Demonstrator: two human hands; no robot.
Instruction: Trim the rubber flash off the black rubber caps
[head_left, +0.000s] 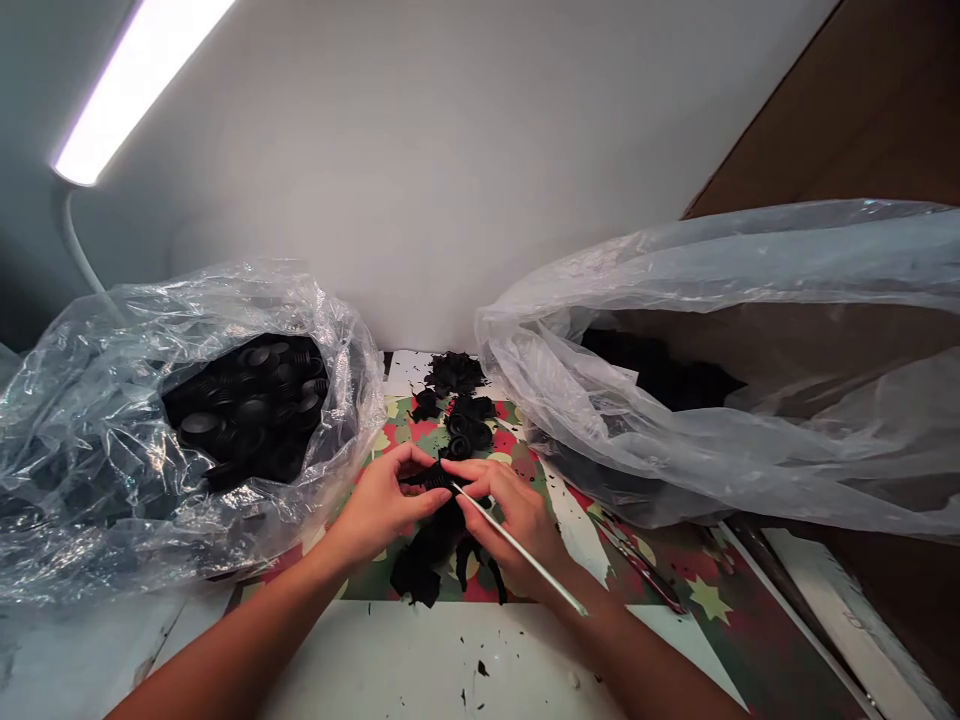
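Observation:
Between thumb and fingers, my left hand point(391, 497) holds a small black ribbed part point(433, 478) over the middle of the patterned sheet. My right hand point(510, 508) is closed around a thin white stick-like tool point(525, 556), its tip at the right side of the black part. The fingertips of both hands are close together there. Just beyond them lie round black parts point(459, 436). Below the hands, black scraps point(417, 570) rest on the camouflage-patterned sheet point(367, 580).
An open clear bag point(67, 440) of black parts stands left, and another point(750, 470) with black material lies right. A pile of black shreds point(455, 371) sits at the back. Tweezers-like metal tools point(645, 570) lie right. A lamp point(142, 85) hangs upper left.

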